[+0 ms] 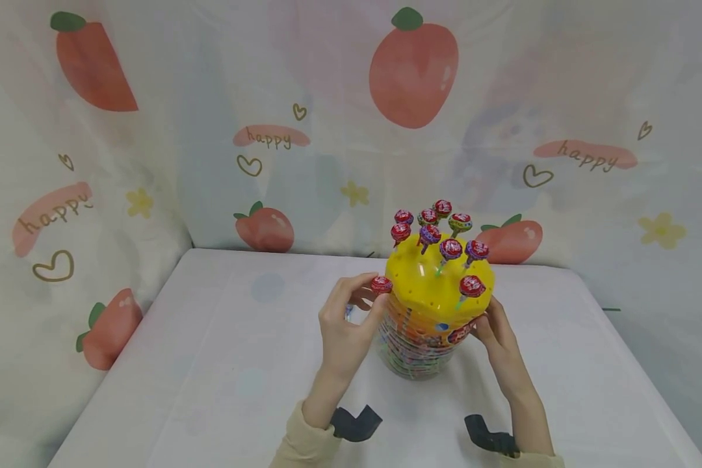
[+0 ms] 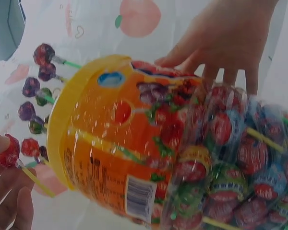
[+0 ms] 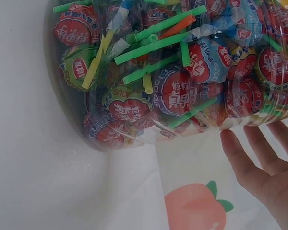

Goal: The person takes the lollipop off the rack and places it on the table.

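Note:
A large clear plastic jar [image 1: 415, 361] of wrapped lollipops stands upright, with an orange label and a yellow lid [image 1: 409, 279]. Several lollipops [image 1: 451, 249] stick up out of the lid on their sticks. My left hand [image 1: 346, 322] pinches a red-wrapped lollipop [image 1: 381, 285] between thumb and fingers, at the lid's left edge. In the left wrist view its yellow stick [image 2: 37, 182] points toward the lid. On the jar's other side my right hand [image 1: 503, 344] rests its extended fingers against the wall, the fingertips [image 3: 229, 139] right at the clear plastic.
The jar stands on a white-covered table [image 1: 240, 351], whose surface extends to both sides. A printed curtain [image 1: 327, 78] with peaches and hearts hangs behind and at the sides. Dark straps [image 1: 357, 424] show at both wrists.

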A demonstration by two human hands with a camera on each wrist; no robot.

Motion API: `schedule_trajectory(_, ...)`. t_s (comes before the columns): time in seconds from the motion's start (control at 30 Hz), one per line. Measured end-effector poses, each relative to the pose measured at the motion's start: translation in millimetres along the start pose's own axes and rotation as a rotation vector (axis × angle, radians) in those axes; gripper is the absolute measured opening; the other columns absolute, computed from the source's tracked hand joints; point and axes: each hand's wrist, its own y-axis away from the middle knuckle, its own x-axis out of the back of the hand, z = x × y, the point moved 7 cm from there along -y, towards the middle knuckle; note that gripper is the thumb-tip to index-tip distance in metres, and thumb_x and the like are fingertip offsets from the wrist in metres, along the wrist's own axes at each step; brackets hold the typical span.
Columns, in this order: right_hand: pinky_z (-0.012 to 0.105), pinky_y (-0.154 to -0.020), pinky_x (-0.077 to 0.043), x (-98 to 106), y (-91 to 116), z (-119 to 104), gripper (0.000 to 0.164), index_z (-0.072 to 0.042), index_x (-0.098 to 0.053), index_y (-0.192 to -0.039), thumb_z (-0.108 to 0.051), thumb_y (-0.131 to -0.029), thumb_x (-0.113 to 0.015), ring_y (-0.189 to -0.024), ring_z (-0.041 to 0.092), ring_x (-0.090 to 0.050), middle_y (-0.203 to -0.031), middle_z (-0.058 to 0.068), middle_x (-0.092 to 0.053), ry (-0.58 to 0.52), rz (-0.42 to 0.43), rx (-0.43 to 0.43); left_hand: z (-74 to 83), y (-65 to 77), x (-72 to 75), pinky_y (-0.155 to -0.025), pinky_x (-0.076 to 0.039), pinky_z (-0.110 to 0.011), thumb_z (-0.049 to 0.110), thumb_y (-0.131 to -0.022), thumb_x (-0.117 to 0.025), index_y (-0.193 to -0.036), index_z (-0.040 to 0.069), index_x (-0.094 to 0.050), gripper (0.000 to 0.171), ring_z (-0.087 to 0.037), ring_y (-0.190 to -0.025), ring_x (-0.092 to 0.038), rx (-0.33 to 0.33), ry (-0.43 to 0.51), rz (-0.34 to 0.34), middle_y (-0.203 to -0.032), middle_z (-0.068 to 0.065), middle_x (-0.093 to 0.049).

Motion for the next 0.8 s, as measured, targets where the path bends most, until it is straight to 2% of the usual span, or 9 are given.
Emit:
schedule_trajectory(0.27,0.004,-0.090,-0.039,-1.1,1.1,-2.1,0.051,-0.024,-0.018,-0.153,-0.028,-0.105,-0.033,-0.119,-0.009,-0.041,-0.155,0.015,-0.027,-0.023,-0.005,0.007,-28.4,0.4,12.6,-0.062,-0.053,-0.021,0.006,-0.083,-0.073,-0.112,0.004,-0.065,0.030,-0.020,-0.075,-0.064,0.133,0.008,0.057,-0.093,-0.013,-0.067)
schedule_trajectory(0.43,0.004,-0.090,-0.039,-1.0,1.6,-3.2,0.051,-0.023,-0.018,-0.153,-0.027,-0.105,-0.033,-0.119,-0.009,-0.042,-0.154,0.015,-0.027,-0.033,-0.005,0.013,-39.6,1.2,18.7,-0.059,-0.050,-0.020,0.001,-0.081,-0.073,-0.110,-0.002,-0.065,0.030,-0.026,-0.071,-0.063,0.204,-0.012,0.077,-0.092,-0.018,-0.067)
schedule_trajectory(0.57,0.004,-0.090,-0.040,-1.1,1.9,-2.1,0.051,-0.023,-0.018,-0.153,-0.026,-0.105,-0.033,-0.119,-0.008,-0.043,-0.154,0.015,-0.028,-0.036,-0.006,0.013,-31.4,-3.6,24.2,-0.055,-0.049,-0.020,-0.004,-0.080,-0.072,-0.107,-0.008,-0.064,0.028,-0.030,-0.067,-0.061,0.221,-0.034,0.081,-0.090,-0.022,-0.066)
schedule_trajectory(0.7,0.004,-0.090,-0.040,-1.0,1.6,-2.6,0.051,-0.023,-0.018,-0.153,-0.026,-0.105,-0.033,-0.119,-0.008,-0.043,-0.154,0.014,-0.028,-0.034,-0.005,0.012,-25.3,-7.9,29.9,-0.056,-0.050,-0.021,-0.006,-0.079,-0.071,-0.105,-0.010,-0.065,0.026,-0.029,-0.066,-0.061,0.208,-0.057,0.094,-0.089,-0.022,-0.066)
schedule_trajectory(0.73,0.004,-0.090,-0.040,-1.0,1.5,-3.0,0.051,-0.024,-0.018,-0.153,-0.026,-0.105,-0.033,-0.119,-0.007,-0.043,-0.154,0.014,-0.028,-0.035,-0.005,0.011,-27.7,-7.6,31.2,-0.057,-0.050,-0.022,-0.006,-0.079,-0.071,-0.105,-0.010,-0.065,0.026,-0.030,-0.067,-0.062,0.211,-0.062,0.097,-0.089,-0.023,-0.066)
schedule_trajectory(0.8,0.004,-0.090,-0.039,-0.9,1.5,-3.5,0.051,-0.023,-0.018,-0.153,-0.026,-0.105,-0.033,-0.119,-0.007,-0.042,-0.154,0.014,-0.028,-0.033,-0.004,0.011,-42.7,-3.9,33.1,-0.058,-0.051,-0.022,-0.003,-0.080,-0.072,-0.105,-0.008,-0.066,0.027,-0.030,-0.067,-0.063,0.222,-0.077,0.107,-0.090,-0.022,-0.067)
